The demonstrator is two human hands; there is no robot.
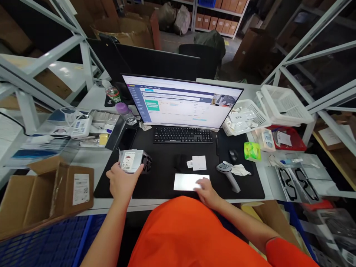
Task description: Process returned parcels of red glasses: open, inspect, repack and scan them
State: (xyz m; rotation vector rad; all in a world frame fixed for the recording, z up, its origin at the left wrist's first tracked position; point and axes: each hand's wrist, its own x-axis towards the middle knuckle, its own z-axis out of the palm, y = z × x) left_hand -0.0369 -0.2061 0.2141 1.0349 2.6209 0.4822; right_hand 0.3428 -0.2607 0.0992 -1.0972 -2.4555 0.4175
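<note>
My left hand (122, 180) is closed around a small white-and-grey product box (132, 160) with a printed picture and label, at the left of the black desk mat. A black item (147, 163) shows at the box's right side; its kind cannot be made out. My right hand (207, 193) has its fingers bent over the right end of a flat white rectangular card (185, 181) near the mat's front edge. Just beyond lie a white square leaflet (199, 162) and a small dark object (180, 162). A grey barcode scanner (229, 175) rests to the right.
A monitor (180, 104) and keyboard (183, 135) stand at the back. To the left are an opened cardboard box (80, 168), a phone (128, 138) and a purple-capped bottle (126, 113). A mouse (233, 156), green packet (252, 151) and white baskets (263, 120) are at right.
</note>
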